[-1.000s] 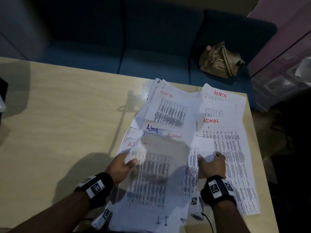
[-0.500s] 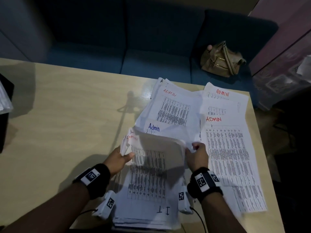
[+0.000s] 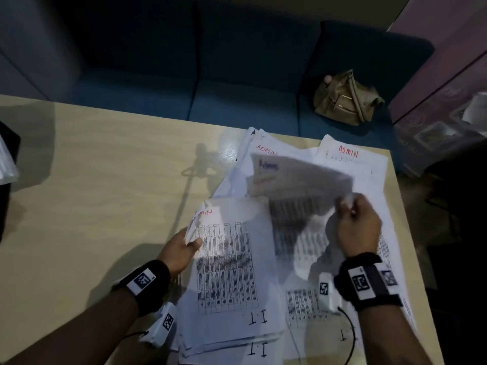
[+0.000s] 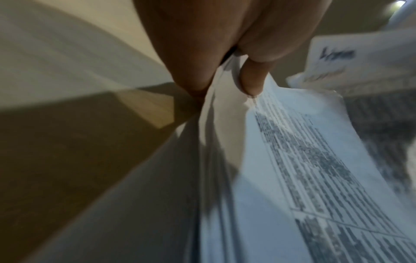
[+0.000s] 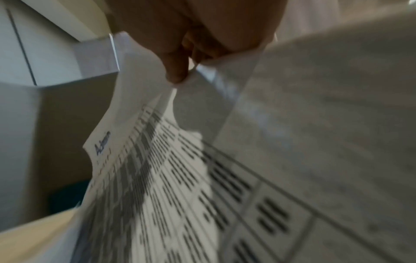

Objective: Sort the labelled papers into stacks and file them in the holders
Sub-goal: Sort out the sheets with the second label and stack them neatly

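Observation:
A stack of printed sheets (image 3: 229,272), marked ADMIN at the top and I.T at the bottom, lies near the table's front edge. My left hand (image 3: 181,246) pinches the stack's upper left corner between thumb and fingers (image 4: 251,78). My right hand (image 3: 355,225) pinches one blurred sheet (image 3: 297,185) labelled "Admin" in blue and holds it lifted above the papers; the right wrist view shows that sheet (image 5: 157,178) hanging from the fingers. Beyond lie more ADMIN sheets (image 3: 347,159) spread on the right side of the table.
The light wooden table (image 3: 92,185) stretches to the left. A black holder with papers (image 3: 6,169) stands at the far left edge. A blue sofa (image 3: 237,75) with a tan bag (image 3: 345,98) sits behind the table. The table's right edge is close to the papers.
My right hand has pulled the blue-labelled Admin sheet off the stack and swung it up and to the right. My left hand keeps its grip on the stack's corner.

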### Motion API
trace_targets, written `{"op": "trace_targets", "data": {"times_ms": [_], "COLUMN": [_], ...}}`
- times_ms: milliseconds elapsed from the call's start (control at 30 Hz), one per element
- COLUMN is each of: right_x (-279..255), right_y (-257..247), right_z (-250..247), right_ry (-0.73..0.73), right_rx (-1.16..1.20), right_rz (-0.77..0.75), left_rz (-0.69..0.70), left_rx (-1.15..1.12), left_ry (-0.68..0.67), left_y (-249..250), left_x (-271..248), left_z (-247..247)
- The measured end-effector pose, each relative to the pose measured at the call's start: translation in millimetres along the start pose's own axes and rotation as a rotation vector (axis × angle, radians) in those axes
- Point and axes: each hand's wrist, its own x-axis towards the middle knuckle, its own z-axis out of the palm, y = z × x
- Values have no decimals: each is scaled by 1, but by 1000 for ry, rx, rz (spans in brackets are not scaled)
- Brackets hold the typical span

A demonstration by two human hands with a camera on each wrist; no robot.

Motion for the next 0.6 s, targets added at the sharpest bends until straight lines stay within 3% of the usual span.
{"op": "trace_targets", "data": {"times_ms": [167, 300, 400, 600], "right_x": [33, 39, 31, -17], "right_y": [2, 5, 8, 31], "right_z": [-44, -54, -46, 50], "right_ry": [417, 479, 353, -167], "right_rx": [141, 236, 132, 10], "right_rz": [-63, -89, -75, 133], "left_rz": [22, 33, 44, 67], "left_rx": [-24, -37, -56, -190], "left_ry": [142, 115, 96, 30], "left_y": [10, 16, 19, 19], "left_x": [8, 9, 6, 3], "left_z": [-3, -7, -9, -2]}}
